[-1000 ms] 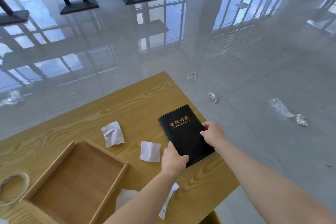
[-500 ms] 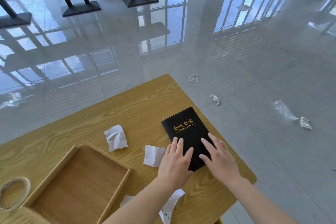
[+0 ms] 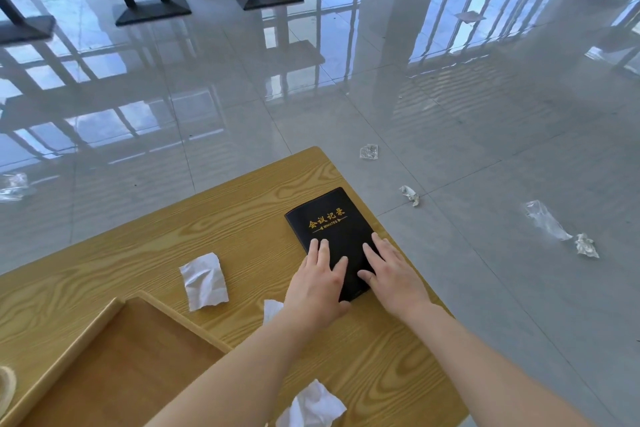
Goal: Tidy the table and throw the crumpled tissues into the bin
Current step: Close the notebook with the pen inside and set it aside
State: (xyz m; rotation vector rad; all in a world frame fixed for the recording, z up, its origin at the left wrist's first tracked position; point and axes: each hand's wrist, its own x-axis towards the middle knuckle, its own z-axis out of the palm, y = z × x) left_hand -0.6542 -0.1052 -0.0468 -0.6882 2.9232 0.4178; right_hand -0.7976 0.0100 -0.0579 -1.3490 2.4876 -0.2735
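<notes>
A black notebook (image 3: 327,220) with gold lettering lies flat near the right end of the wooden table (image 3: 221,215). Both hands rest flat on its near half, fingers spread: my left hand (image 3: 317,282) on its left part, my right hand (image 3: 391,274) on its right part. One crumpled white tissue (image 3: 204,282) lies left of the notebook. A second tissue (image 3: 272,309) shows partly behind my left wrist. A third tissue (image 3: 311,407) lies at the table's near edge between my forearms. No bin is in view.
A shallow wooden tray (image 3: 114,367) sits at the near left, with a tape roll (image 3: 7,388) at the left edge. Clear plastic scraps (image 3: 545,220) and crumpled bits (image 3: 410,195) lie on the glossy tiled floor to the right. Black stand bases (image 3: 152,10) are far back.
A second ago both hands gripped the notebook by its edges. They let go and now lie flat on its cover; the notebook has shifted toward the table's far right corner.
</notes>
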